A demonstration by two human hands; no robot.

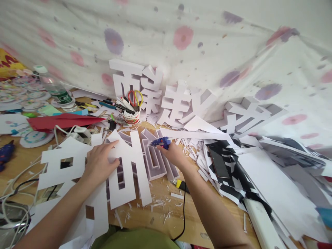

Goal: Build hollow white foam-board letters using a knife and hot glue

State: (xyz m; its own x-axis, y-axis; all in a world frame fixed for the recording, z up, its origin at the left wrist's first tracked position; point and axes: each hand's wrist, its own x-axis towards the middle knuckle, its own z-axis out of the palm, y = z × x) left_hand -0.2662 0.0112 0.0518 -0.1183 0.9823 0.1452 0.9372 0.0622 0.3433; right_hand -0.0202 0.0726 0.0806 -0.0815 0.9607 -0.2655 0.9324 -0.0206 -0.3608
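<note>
My right hand (174,154) is closed around a blue hot glue gun (161,141), over a white character of upright foam-board strips (162,172). Beside it, a flat white cut-out (123,199) with rectangular openings rests on top of similar raised walls, which show through the gaps. My left hand (100,162) lies with fingers spread across this cut-out's left edge and the neighbouring flat white cut-out (97,207). Whether its fingertips press on the board or hover just above cannot be made out. Below my right wrist lies a yellow-and-black cutter (181,185), partly hidden.
Finished white characters (176,102) lean against the curtain. A cup (131,119) holds scissors and pens. A bottle (61,93), red paper (64,121), cables (15,186) and a second blue glue gun (6,154) are left. White scraps, a phone (219,162) and sheets (275,186) lie right.
</note>
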